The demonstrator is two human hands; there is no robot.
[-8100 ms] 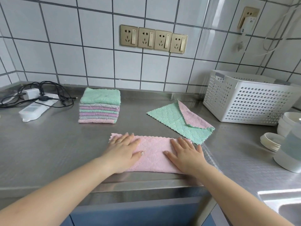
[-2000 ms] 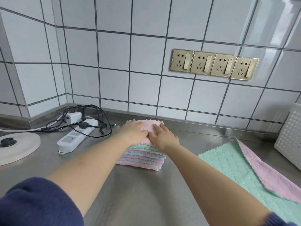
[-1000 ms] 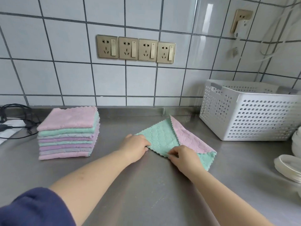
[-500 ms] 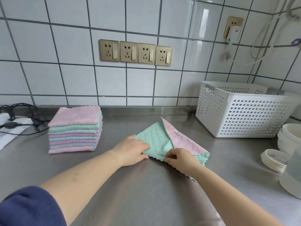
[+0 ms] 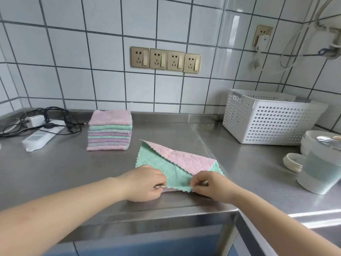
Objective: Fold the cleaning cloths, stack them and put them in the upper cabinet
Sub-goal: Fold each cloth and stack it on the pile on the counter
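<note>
A white perforated basket (image 5: pixel 271 119) stands at the back right of the steel bench (image 5: pixel 64 163), with a power strip (image 5: pixel 39 137) and tangled cables at the far left and four wall sockets (image 5: pixel 165 59) above. One loose green-and-pink cloth (image 5: pixel 171 163) lies near the front edge, its pink flap slanting from back left to front right. The left hand (image 5: pixel 145 183) and right hand (image 5: pixel 212 185) each pinch its near green edge. One stack of folded cloths (image 5: pixel 110 130), about eight, sits behind it on the left.
</note>
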